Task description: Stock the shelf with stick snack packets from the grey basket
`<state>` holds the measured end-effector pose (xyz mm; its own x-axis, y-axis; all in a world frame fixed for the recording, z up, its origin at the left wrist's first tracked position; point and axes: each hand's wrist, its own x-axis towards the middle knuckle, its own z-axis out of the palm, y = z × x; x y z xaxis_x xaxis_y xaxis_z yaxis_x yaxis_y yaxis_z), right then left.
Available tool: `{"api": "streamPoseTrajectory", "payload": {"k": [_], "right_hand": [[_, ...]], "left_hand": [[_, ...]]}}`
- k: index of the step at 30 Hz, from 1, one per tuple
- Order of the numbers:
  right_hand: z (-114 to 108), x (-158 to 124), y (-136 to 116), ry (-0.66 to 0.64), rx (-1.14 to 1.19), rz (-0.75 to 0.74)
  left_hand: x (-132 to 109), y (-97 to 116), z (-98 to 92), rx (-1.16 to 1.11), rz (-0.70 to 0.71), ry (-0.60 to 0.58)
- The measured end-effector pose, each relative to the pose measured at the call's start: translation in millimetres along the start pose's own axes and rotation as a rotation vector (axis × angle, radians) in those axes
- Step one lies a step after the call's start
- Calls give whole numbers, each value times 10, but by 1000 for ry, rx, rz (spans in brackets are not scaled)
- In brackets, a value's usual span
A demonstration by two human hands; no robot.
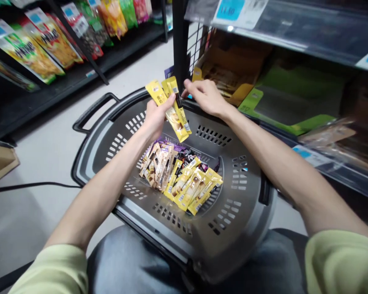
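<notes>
My left hand is closed on two slim yellow snack packets, held above the far side of a grey shopping basket. The packets fan slightly apart, with my thumb across them. Over the basket's far rim is my right hand, close to the held packets but apart from them. Its fingers are bent and spread a little, with nothing visible in them. On the basket floor lie several more yellow packets, beside beige packets and some purple and dark ones.
To the right, a shelf holds a brown carton and a green display box, under a clear shelf edge with price tags. Bagged snacks line the left shelf. A black post rises behind my hands. A cardboard box stands at left.
</notes>
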<state>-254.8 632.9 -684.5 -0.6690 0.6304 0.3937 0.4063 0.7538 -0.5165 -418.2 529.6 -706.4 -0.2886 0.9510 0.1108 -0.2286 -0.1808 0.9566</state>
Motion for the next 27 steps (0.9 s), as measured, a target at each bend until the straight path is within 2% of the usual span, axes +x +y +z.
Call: {"api": "streamPoseTrajectory", "payload": {"k": [4,8,13,17,27], "right_hand": [[62,1,37,87,170,-36],[95,-24,-64,-27,444,-54],[113,-26,-133,-155,733,25],[95,-33,-147,-235,853,66],[143,-73,-224,-315,1057,190]], "left_hand": [[24,2,-48,-68,-5,31],[17,40,-27,-122,-27,41],[1,69,-11,-137,-33,38],[-3,65,-15,-117,-35,39],[-43,80,26,-81,-43,6]]}}
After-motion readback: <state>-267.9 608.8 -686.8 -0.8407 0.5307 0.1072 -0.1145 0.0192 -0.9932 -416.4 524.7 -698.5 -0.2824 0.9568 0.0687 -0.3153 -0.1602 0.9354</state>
